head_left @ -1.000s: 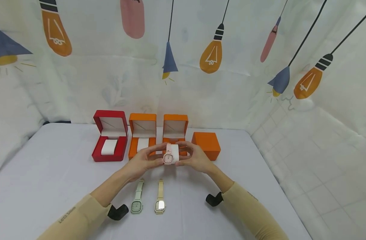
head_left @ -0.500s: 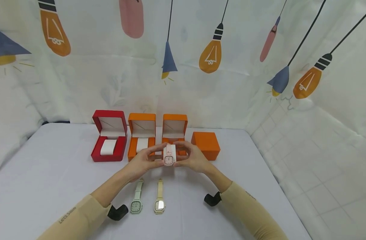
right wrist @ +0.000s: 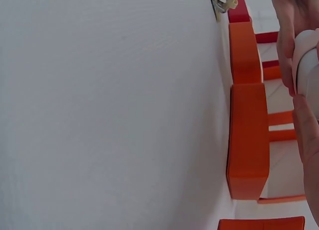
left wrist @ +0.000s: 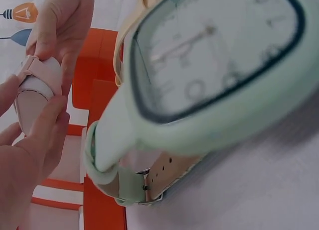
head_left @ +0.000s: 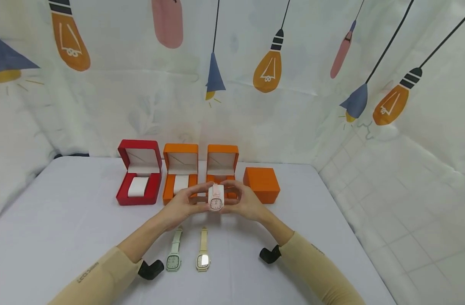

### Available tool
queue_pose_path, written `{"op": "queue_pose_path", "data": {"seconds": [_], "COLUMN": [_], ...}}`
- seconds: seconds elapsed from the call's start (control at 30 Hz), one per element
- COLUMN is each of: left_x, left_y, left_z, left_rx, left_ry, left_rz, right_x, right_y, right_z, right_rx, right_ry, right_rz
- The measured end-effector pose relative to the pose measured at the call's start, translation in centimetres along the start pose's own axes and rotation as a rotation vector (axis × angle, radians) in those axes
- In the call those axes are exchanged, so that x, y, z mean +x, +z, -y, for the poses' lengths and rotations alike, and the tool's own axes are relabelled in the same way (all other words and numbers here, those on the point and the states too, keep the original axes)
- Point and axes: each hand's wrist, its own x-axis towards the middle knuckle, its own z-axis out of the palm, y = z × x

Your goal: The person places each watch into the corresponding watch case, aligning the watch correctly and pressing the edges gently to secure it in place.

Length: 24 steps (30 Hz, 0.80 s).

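A pink watch (head_left: 216, 203) is wrapped around a white watch pillow (head_left: 221, 191), held above the table between both hands. My left hand (head_left: 182, 207) pinches it from the left side, thumb in front. From the right, my right hand (head_left: 249, 202) grips the same pillow with thumb and fingers. In the left wrist view the pink strap (left wrist: 45, 75) crosses over the pillow's rounded side. Nearer to me, a mint green watch (head_left: 173, 254) and a pale yellow watch (head_left: 203, 254) lie side by side on the table.
An open red watch box (head_left: 154, 190) and an open orange box (head_left: 169, 188), each with a white pillow inside, stand at the back. Another open orange box (head_left: 223, 148) is partly hidden behind my hands. A closed orange box (head_left: 263, 184) sits to its right.
The pink watch and its pillow have turned, so the dial faces me more squarely and less of the pillow's right side shows. The right hand has shifted slightly left.
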Motion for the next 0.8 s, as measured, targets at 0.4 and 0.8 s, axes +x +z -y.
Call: {"op": "queue_pose_path", "data": {"seconds": [0.4,0.8], "left_x": [-0.1,0.0], "left_y": [0.8,1.1], "left_z": [-0.2,-0.2], "left_rx": [0.135,0.222], "left_ry": [0.064,0.180], "left_rz": [-0.030,-0.053], "right_x": [0.0,0.0], "right_y": [-0.3,-0.2], "right_z": [-0.5,0.0], "right_rx": [-0.001,-0.008], "right_ry": [-0.001,0.009], "right_rz": [0.005,0.004]}}
